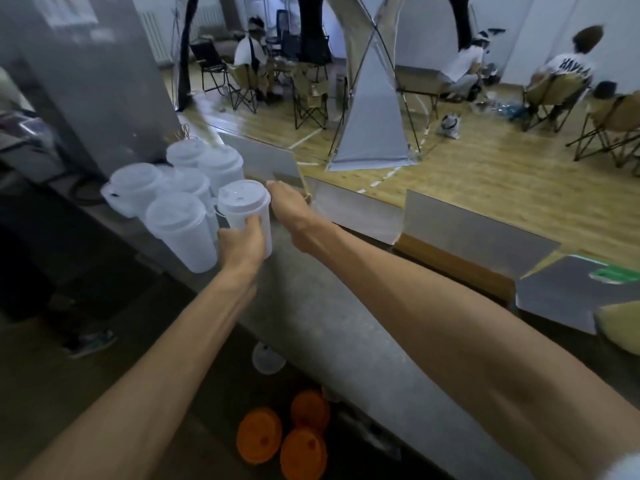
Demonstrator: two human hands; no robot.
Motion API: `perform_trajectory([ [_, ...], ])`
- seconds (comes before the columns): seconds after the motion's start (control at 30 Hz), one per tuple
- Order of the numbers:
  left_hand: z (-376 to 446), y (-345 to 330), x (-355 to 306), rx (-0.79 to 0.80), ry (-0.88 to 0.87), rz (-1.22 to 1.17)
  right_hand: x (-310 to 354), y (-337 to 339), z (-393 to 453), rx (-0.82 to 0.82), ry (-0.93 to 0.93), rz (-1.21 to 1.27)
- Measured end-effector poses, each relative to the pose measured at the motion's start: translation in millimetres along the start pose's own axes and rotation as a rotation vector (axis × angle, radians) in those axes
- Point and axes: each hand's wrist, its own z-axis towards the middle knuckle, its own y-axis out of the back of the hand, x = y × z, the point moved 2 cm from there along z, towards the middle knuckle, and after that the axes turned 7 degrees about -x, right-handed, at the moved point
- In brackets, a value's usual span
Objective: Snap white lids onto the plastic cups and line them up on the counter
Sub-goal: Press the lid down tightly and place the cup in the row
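On the counter [311,306], the left hand [240,242] grips a lidded cup [244,206]; right hand's [289,206] grasp unclear.

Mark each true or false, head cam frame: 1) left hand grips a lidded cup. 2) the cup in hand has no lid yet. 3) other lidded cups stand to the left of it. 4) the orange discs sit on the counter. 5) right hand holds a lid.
1) True. The left hand grips the lidded cup low on its side.
2) False. A white lid already sits on that cup.
3) True. A cluster of lidded cups stands to its left on the counter.
4) False. The orange discs lie below the counter edge, lower down.
5) False. The right hand is beside the cup; no lid shows in it, though its fingers are partly hidden.
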Motion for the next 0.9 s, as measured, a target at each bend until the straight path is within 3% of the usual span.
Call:
perform_trajectory([
  [0.2, 8, -10, 3, 0.070, -0.118, -0.002, -7, 4, 4, -0.010, -0.038, 0.060],
  [0.4, -64, -39, -16, 0.220, -0.286, -0.063, -25, 86, -58, -0.167, 0.003, 0.044],
  [0.57, -172, -81, -15, 0.499, -0.258, -0.077, -50, 193, -143, -0.419, 0.023, -0.001],
  [0.73, -295, -127, -7, 0.804, -0.242, -0.104, -85, 300, -243, -0.706, -0.073, 0.088],
  [0.9, -389, -169, -6, 0.984, -0.286, -0.040, -101, 378, -315, -0.933, -0.138, 0.094],
])
